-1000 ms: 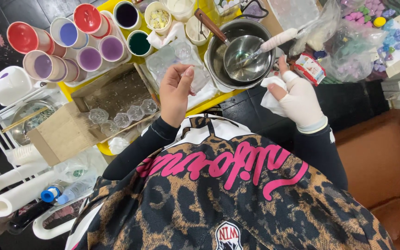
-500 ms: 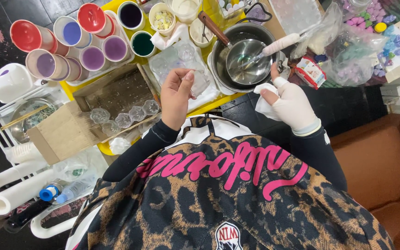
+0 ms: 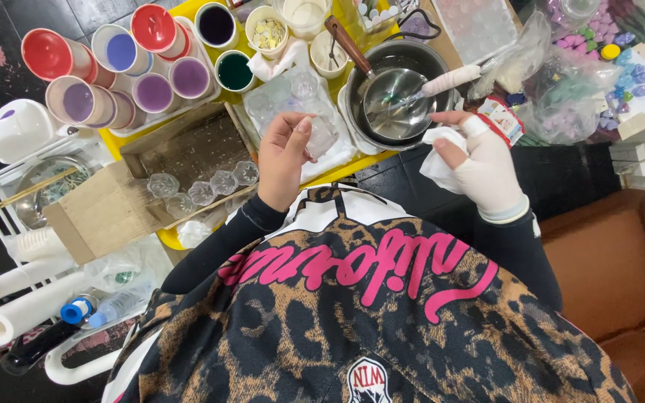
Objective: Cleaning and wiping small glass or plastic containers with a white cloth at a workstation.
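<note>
My left hand [image 3: 281, 157] is bare, its fingers curled around a small clear glass cup [image 3: 319, 134] above a clear plastic mould tray [image 3: 278, 101]. My right hand [image 3: 483, 168] wears a white glove and pinches a crumpled white tissue [image 3: 436, 163] just below a steel pot [image 3: 404, 56]. Inside the pot lie a small steel pan with a wooden handle [image 3: 393, 104] and a white-handled tool [image 3: 449, 77].
Cups of red, purple, blue and green liquid [image 3: 139, 71] stand on a yellow table [image 3: 169, 237] at upper left. A cardboard box [image 3: 98, 213] holds several small glass cups [image 3: 203, 186]. Bags of coloured pieces [image 3: 584, 82] lie at right, a white rack [image 3: 9, 224] at left, and a brown sofa [image 3: 614, 269] at lower right.
My right hand has drawn slightly back from the pot's rim with the tissue. My left hand stays in about the same place.
</note>
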